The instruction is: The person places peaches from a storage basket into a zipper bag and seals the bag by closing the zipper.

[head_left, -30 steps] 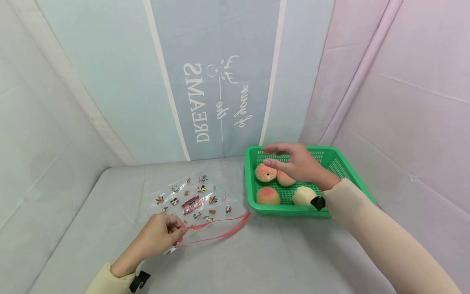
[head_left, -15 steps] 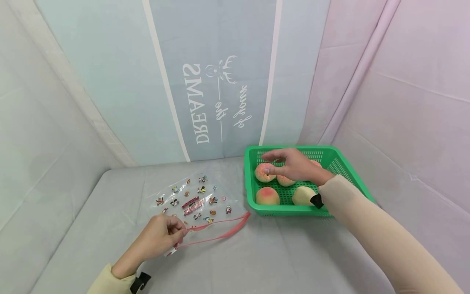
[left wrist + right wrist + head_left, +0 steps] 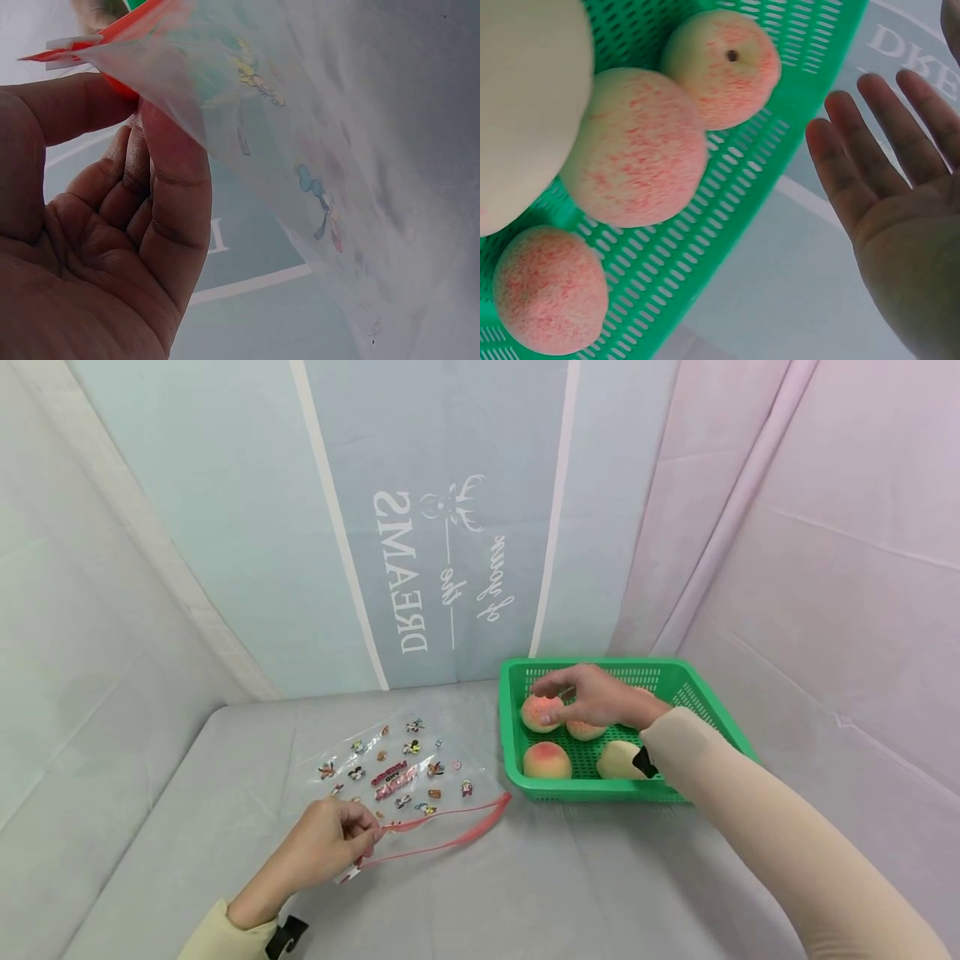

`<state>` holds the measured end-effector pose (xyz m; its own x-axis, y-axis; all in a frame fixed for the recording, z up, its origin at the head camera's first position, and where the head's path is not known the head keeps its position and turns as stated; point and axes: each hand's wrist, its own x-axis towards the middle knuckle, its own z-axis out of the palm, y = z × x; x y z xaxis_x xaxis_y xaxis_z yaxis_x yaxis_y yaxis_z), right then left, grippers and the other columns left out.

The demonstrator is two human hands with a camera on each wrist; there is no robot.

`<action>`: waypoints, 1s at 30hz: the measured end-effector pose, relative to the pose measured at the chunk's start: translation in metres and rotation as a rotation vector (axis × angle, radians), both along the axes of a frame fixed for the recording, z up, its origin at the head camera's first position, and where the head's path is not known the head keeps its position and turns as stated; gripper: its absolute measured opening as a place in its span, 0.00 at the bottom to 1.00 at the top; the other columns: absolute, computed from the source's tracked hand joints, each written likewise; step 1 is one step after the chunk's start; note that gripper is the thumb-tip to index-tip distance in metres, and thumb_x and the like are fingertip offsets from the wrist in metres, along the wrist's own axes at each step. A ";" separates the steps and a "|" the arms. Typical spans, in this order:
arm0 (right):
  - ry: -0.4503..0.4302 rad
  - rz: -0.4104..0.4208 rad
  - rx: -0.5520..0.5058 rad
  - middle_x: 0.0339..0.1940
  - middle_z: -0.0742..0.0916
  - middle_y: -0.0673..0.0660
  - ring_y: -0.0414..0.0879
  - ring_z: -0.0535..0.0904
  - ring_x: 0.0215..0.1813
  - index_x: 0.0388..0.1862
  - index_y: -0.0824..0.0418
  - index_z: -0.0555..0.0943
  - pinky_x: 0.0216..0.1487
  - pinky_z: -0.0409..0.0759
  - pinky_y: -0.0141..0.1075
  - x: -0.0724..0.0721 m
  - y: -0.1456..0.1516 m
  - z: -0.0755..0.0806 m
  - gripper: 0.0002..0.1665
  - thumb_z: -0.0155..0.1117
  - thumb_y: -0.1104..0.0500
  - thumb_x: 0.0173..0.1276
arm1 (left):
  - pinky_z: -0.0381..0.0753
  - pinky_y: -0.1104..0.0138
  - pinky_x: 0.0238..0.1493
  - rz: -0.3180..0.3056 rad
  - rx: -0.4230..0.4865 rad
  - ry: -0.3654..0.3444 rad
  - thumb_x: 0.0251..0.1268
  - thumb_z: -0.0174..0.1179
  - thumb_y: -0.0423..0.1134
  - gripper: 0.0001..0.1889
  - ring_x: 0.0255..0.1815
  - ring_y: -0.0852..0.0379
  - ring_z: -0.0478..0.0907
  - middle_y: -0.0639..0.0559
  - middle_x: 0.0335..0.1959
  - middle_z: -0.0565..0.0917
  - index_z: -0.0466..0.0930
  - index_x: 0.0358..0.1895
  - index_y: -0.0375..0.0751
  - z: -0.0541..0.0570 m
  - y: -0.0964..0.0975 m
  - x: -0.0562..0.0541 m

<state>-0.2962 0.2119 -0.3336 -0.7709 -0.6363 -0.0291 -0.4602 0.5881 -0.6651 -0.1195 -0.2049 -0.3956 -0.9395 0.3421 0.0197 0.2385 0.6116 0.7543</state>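
My left hand [image 3: 322, 839] pinches the pink slider-zip edge of a clear plastic zip bag [image 3: 390, 772] printed with small cartoon figures. Its mouth gapes towards the right; thumb and index finger meet on the edge in the left wrist view. Over the green basket [image 3: 592, 789] hovers my right hand [image 3: 600, 697], fingers bent loosely, thumb and fingertips at the far-left peach [image 3: 536, 717]. In the right wrist view its fingers [image 3: 885, 142] are extended and that peach [image 3: 720, 71] is apart from them. Partly under this hand is another peach [image 3: 583, 729].
Also in the basket are a peach [image 3: 547, 762] at the near left, a pale yellowish fruit [image 3: 618, 760] at the near middle, and a pink fruit [image 3: 645, 695] mostly hidden behind the hand. A grey cloth [image 3: 540, 877] covers the table; fabric walls [image 3: 480, 568] enclose it.
My right hand has moved down and slightly left over the basket, closer to the far-left peach. The left hand and the bag have hardly moved.
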 end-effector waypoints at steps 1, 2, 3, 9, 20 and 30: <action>-0.017 0.017 0.021 0.65 0.84 0.58 0.58 0.78 0.67 0.67 0.57 0.81 0.66 0.75 0.54 -0.001 0.000 -0.002 0.32 0.77 0.51 0.65 | 0.72 0.71 0.19 0.000 -0.001 0.002 0.67 0.66 0.31 0.07 0.17 0.66 0.73 0.56 0.18 0.81 0.86 0.29 0.39 0.000 0.000 0.000; -0.027 0.041 0.041 0.65 0.83 0.59 0.58 0.77 0.67 0.68 0.58 0.80 0.66 0.75 0.54 -0.002 0.000 -0.004 0.33 0.77 0.51 0.65 | 0.72 0.71 0.18 -0.001 0.000 0.004 0.67 0.66 0.31 0.07 0.17 0.66 0.73 0.56 0.18 0.81 0.86 0.29 0.39 -0.001 0.000 0.000; -0.043 0.055 0.064 0.65 0.83 0.59 0.58 0.77 0.67 0.68 0.59 0.80 0.66 0.75 0.54 -0.002 0.000 -0.006 0.34 0.77 0.51 0.65 | 0.72 0.71 0.18 -0.001 0.000 0.006 0.67 0.66 0.31 0.07 0.17 0.66 0.73 0.57 0.18 0.81 0.86 0.29 0.39 -0.001 0.001 0.001; -0.119 0.129 0.149 0.65 0.83 0.62 0.61 0.78 0.66 0.68 0.64 0.78 0.64 0.77 0.54 -0.003 0.000 -0.017 0.40 0.81 0.49 0.60 | 0.71 0.71 0.18 -0.001 -0.006 0.015 0.67 0.66 0.31 0.08 0.16 0.66 0.72 0.57 0.18 0.81 0.86 0.28 0.39 -0.004 0.001 0.001; -0.235 0.145 0.199 0.70 0.79 0.63 0.63 0.76 0.68 0.70 0.66 0.75 0.64 0.78 0.51 0.000 -0.001 -0.030 0.47 0.84 0.52 0.55 | 0.71 0.71 0.17 0.001 -0.013 0.043 0.67 0.67 0.31 0.08 0.16 0.67 0.72 0.56 0.18 0.81 0.86 0.28 0.40 -0.011 0.002 0.001; -0.206 0.206 0.295 0.69 0.78 0.58 0.54 0.80 0.62 0.72 0.61 0.75 0.59 0.81 0.45 -0.001 -0.001 -0.044 0.48 0.85 0.52 0.54 | 0.72 0.71 0.17 0.009 0.000 0.034 0.67 0.67 0.32 0.07 0.17 0.65 0.74 0.56 0.19 0.82 0.86 0.29 0.39 -0.019 0.002 0.003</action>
